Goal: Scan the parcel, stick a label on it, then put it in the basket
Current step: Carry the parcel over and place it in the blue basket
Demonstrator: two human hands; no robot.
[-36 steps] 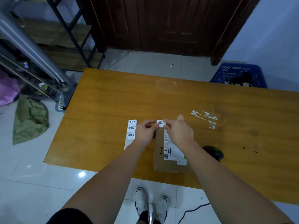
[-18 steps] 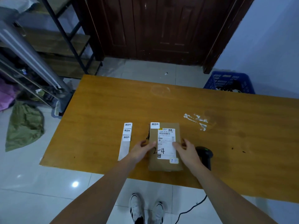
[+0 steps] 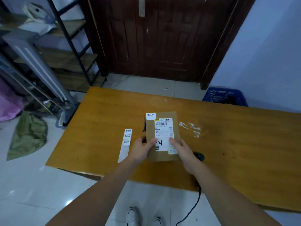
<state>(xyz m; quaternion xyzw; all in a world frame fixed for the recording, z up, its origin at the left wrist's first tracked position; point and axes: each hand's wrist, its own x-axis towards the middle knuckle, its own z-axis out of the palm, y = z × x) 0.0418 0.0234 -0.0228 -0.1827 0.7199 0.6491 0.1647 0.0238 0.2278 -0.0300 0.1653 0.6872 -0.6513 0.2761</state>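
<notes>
A brown cardboard parcel (image 3: 163,115) with a white shipping sheet is tilted up off the wooden table (image 3: 244,136). A small white label (image 3: 151,115) sits on its top left corner. My left hand (image 3: 141,148) grips its lower left side, thumb on the front. My right hand (image 3: 182,150) grips its lower right side. A strip of spare labels (image 3: 127,137) lies on the table to the left. The black scanner (image 3: 199,156) lies behind my right wrist, mostly hidden. The blue basket (image 3: 225,96) stands on the floor beyond the table's far right edge.
A metal shelf rack (image 3: 71,46) stands at the left, a dark wooden door (image 3: 162,38) straight ahead. A green cloth (image 3: 27,136) lies on the tiled floor. White residue (image 3: 190,128) marks the tabletop. The scanner's cable (image 3: 193,207) hangs off the near edge.
Both hands left the small label stuck on the parcel's top corner, slid down to its lower sides, then took hold and tilted the parcel up from the table.
</notes>
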